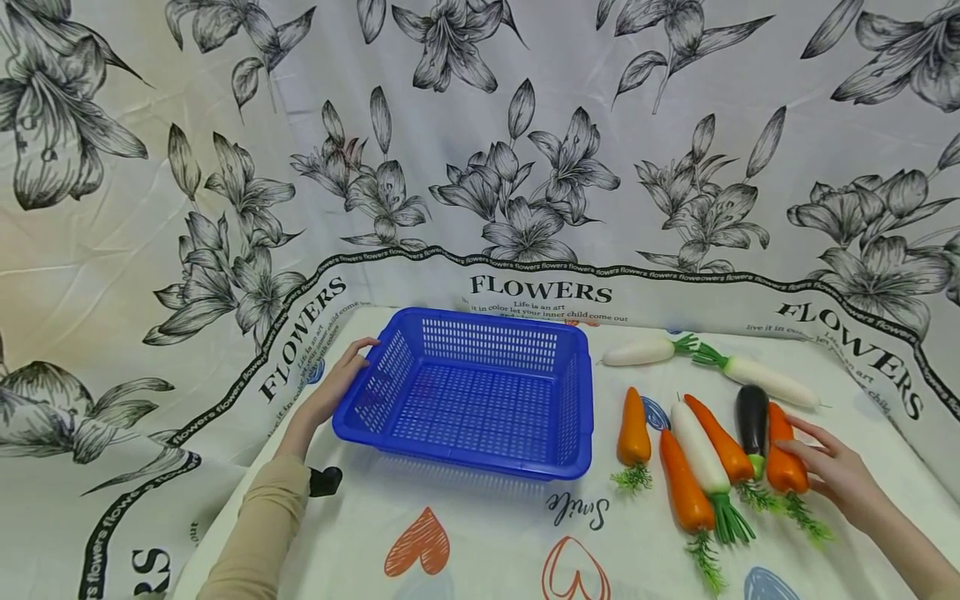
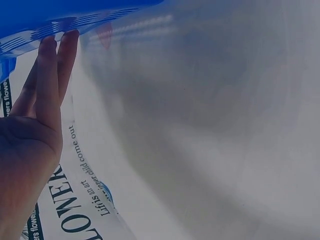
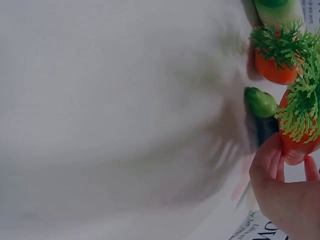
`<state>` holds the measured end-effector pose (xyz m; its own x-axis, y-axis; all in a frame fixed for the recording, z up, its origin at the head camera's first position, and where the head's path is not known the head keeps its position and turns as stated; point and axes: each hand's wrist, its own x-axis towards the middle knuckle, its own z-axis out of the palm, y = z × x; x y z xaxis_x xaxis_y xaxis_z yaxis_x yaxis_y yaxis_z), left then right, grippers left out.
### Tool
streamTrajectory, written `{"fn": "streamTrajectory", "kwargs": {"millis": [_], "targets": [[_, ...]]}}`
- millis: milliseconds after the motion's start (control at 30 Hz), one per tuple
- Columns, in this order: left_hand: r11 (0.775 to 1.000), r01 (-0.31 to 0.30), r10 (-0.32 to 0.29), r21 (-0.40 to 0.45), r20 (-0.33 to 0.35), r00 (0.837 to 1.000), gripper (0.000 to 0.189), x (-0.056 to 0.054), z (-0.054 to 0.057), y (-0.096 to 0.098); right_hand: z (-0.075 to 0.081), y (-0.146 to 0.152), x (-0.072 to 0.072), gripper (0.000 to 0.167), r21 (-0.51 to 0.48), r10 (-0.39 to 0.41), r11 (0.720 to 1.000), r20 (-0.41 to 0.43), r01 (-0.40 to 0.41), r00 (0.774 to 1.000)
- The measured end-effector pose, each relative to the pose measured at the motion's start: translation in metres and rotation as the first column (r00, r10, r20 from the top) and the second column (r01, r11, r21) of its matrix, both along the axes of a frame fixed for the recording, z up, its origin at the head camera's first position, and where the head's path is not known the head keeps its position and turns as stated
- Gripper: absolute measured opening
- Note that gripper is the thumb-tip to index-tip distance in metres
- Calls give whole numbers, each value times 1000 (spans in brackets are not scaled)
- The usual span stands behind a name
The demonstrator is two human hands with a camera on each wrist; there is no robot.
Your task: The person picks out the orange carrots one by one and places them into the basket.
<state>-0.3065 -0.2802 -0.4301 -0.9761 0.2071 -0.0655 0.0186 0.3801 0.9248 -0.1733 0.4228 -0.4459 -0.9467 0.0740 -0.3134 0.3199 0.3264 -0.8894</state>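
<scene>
A blue plastic basket with slotted walls sits left of the vegetables. My left hand is at its left side; in the left wrist view the left hand's fingers are extended, fingertips against the outer wall. My right hand grips the rightmost orange carrot, thumb on one side and fingers on the other. In the right wrist view the carrot's leafy green top hides much of its body. Just left of that carrot lies a dark eggplant with a green stem.
Left of the eggplant lie another carrot, a white radish and two more carrots. Farther back are two white radishes, one near the basket and one to its right. A flower-printed cloth rises behind the table.
</scene>
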Motion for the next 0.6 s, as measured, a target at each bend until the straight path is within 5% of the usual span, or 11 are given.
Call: {"fn": "streamTrajectory", "kwargs": {"millis": [600], "targets": [[999,22,-22,23,21,1000,47,0,4,-1,13,-12,-1,28,-320,-133,939,-11,123,991]]}}
